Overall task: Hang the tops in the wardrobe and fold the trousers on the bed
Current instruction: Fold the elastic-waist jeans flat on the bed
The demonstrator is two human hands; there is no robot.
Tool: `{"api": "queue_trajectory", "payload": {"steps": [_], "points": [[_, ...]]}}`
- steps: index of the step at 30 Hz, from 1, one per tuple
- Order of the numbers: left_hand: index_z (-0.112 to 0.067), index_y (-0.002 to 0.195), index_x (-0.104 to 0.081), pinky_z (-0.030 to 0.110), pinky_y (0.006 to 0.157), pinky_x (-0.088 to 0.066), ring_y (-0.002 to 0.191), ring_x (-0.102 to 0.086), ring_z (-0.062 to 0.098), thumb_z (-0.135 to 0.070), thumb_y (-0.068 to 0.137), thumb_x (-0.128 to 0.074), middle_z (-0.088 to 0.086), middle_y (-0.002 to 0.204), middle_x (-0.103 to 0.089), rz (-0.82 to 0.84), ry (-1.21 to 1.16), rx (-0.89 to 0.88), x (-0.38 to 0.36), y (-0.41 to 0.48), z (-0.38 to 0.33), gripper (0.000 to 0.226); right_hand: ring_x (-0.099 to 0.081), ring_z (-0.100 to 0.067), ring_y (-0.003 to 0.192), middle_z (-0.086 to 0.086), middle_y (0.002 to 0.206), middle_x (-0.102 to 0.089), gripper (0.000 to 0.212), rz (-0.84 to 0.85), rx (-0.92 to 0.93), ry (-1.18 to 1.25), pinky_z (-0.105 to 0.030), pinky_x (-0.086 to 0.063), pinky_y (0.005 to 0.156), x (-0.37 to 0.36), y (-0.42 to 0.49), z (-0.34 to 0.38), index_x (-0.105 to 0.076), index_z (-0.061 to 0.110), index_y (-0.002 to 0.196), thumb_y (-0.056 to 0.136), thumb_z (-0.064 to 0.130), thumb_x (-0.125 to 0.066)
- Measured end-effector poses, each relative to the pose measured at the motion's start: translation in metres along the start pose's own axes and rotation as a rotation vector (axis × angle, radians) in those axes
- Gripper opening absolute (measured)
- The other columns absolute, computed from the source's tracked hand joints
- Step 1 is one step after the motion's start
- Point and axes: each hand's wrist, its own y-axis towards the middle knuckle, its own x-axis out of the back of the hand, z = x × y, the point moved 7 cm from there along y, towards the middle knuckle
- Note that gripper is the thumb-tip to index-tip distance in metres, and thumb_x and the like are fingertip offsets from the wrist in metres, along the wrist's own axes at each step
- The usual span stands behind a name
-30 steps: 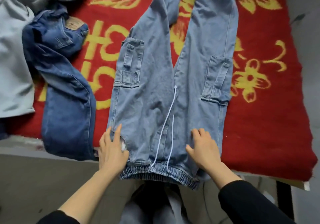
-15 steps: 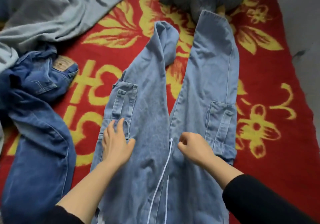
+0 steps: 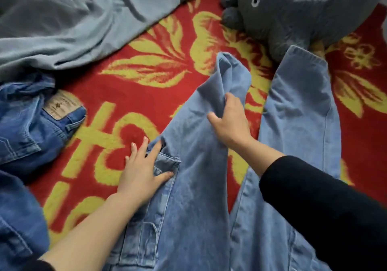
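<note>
a black long sleeve point(image 3: 318, 208) covers the right forearm.

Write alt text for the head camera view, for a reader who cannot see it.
A person's left hand presses flat on a pocket of light blue cargo jeans spread on a red and yellow blanket, while the right hand grips one leg's fabric. Darker blue jeans and a pale grey garment lie to the left; a grey plush toy sits beyond.

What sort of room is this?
Probably a bedroom: a red and yellow flowered blanket is spread like bedding, with a grey plush toy and light blue jeans on it.
</note>
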Motion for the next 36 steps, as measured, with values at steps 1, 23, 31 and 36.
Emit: {"api": "queue_trajectory", "payload": {"steps": [1,23,31,36], "points": [[-0.037,0.151,-0.008,0.048,0.115,-0.019,0.147,0.000,0.033,-0.060,0.080,-0.061,0.002,0.161,0.002,0.007,0.055,-0.010,0.001,0.002,0.000,0.092,-0.050,-0.023,0.109,-0.008,0.121,-0.050,0.050,-0.016,-0.047,0.027,-0.030,-0.038,0.077,-0.002,0.018,0.003,-0.043,0.006,0.127,0.086,0.032,-0.059],[-0.047,0.147,0.004,0.050,0.118,-0.011,0.147,0.007,0.031,-0.064,0.088,-0.040,0.007,0.161,0.001,0.119,-0.172,0.048,0.019,0.044,-0.023,0.076,-0.062,-0.031,0.095,-0.011,0.100,-0.066,0.045,-0.071,-0.620,0.833,-0.033,-0.052,0.074,0.007,0.079,-0.063,-0.067,0.010,0.094,0.052,0.025,-0.079],[-0.043,0.150,-0.010,0.056,0.111,-0.025,0.142,-0.006,0.047,-0.053,0.089,-0.052,0.011,0.160,-0.004,0.132,0.021,0.039,0.014,0.057,-0.024,0.074,-0.058,-0.020,0.089,-0.001,0.098,-0.061,0.030,0.063,-0.459,0.156,-0.028,-0.045,0.071,-0.009,0.034,-0.073,-0.054,0.009,0.104,0.079,0.018,-0.068],[-0.022,0.138,-0.041,0.038,0.093,-0.041,0.112,-0.055,0.029,-0.042,0.093,-0.054,0.001,0.110,-0.061,-0.151,-0.466,0.183,0.044,0.036,-0.003,0.051,-0.055,-0.023,0.065,-0.005,0.066,-0.055,0.021,0.343,-0.499,0.172,-0.027,-0.042,0.050,-0.010,-0.008,-0.072,-0.057,0.008,0.071,0.084,0.022,-0.063]]}}
